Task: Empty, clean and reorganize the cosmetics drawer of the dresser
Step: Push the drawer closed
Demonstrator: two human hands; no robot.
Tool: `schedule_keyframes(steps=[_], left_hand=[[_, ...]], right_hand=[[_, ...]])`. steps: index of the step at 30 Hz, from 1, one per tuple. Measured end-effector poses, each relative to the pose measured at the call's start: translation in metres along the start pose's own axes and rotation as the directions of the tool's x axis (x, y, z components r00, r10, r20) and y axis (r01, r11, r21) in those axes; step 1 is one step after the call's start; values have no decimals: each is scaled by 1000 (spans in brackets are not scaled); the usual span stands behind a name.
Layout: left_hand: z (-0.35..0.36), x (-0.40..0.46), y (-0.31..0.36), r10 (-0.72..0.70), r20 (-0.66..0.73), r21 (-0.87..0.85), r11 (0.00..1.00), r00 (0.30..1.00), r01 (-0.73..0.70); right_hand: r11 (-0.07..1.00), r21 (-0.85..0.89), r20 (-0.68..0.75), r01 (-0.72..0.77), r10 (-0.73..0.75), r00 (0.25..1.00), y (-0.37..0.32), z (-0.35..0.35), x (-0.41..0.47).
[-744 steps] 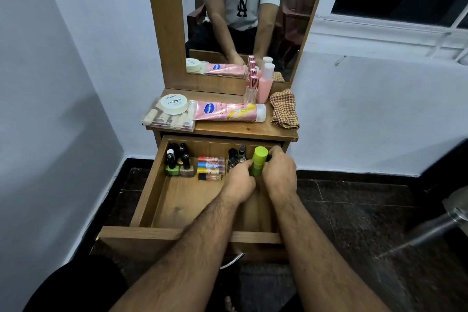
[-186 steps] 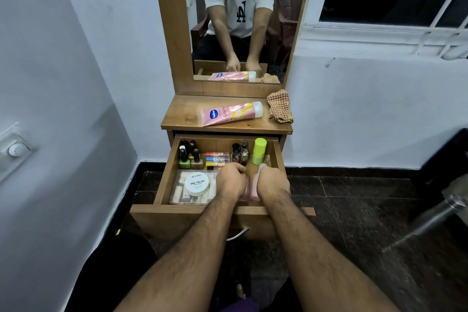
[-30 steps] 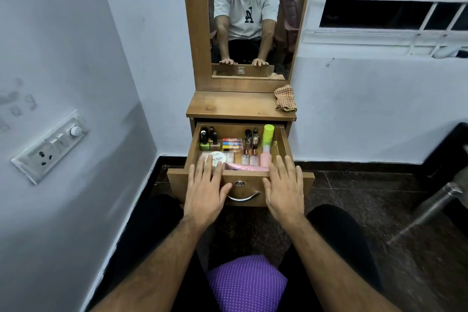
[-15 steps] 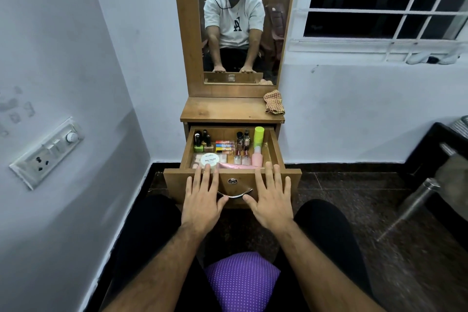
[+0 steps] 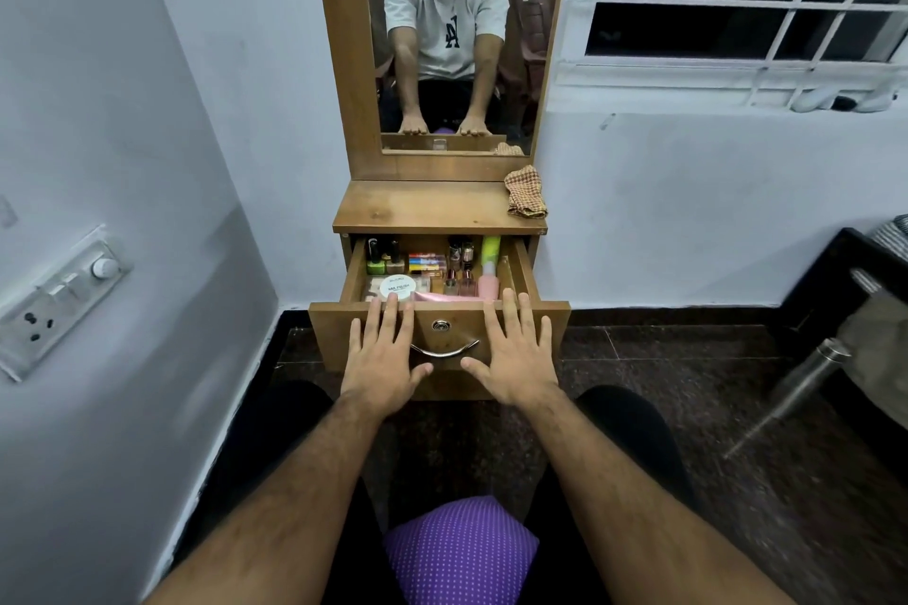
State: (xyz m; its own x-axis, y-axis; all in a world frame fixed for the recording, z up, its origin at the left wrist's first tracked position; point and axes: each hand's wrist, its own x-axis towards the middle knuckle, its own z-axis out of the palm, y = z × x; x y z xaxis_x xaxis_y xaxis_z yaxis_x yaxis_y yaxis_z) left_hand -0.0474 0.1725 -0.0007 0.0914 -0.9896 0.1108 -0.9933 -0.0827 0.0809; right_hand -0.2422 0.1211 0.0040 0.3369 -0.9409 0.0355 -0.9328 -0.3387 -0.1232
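Note:
The wooden drawer (image 5: 557, 324) of the dresser stands partly pulled out, its metal handle (image 5: 444, 350) between my hands. My left hand (image 5: 384, 351) and my right hand (image 5: 513, 354) lie flat on the drawer front with straight, spread fingers. Inside are nail polish bottles (image 5: 384, 259), a row of coloured lip balm sticks (image 5: 426, 263), small perfume bottles (image 5: 461, 271), a green-capped bottle (image 5: 490, 250), a pink bottle (image 5: 488, 286), a white round nail polish tub (image 5: 397, 287) and a pink tube (image 5: 435, 297).
A checked cloth (image 5: 526, 192) lies at the right end of the dresser top (image 5: 432, 209), below the mirror (image 5: 457, 34). A switchboard (image 5: 59, 300) is on the left wall. A steel bottle (image 5: 806, 376) leans at the right. A purple cushion (image 5: 462, 550) sits between my legs.
The pink tube and other items went from the dresser top into the drawer. Both hands moved to the drawer front, and the drawer has slid slightly inward over the last second.

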Motion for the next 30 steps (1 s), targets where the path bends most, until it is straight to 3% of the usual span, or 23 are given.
schedule_keyframes(steps=[21, 24, 26, 30], left_hand=[[33, 128, -31, 49, -137, 60, 997, 989, -41], [38, 137, -28, -90, -154, 14, 996, 984, 93], [41, 137, -25, -195, -130, -29, 981, 972, 193], [43, 143, -29, -254, -45, -83, 965, 966, 250]], right_hand=[[1000, -27, -142, 15, -18, 990, 20, 25, 134], [1000, -15, -188, -5, 2, 982, 21, 32, 144], [994, 51, -225, -93, 102, 969, 13, 38, 142], [969, 169, -185, -183, 213, 959, -4, 49, 139]])
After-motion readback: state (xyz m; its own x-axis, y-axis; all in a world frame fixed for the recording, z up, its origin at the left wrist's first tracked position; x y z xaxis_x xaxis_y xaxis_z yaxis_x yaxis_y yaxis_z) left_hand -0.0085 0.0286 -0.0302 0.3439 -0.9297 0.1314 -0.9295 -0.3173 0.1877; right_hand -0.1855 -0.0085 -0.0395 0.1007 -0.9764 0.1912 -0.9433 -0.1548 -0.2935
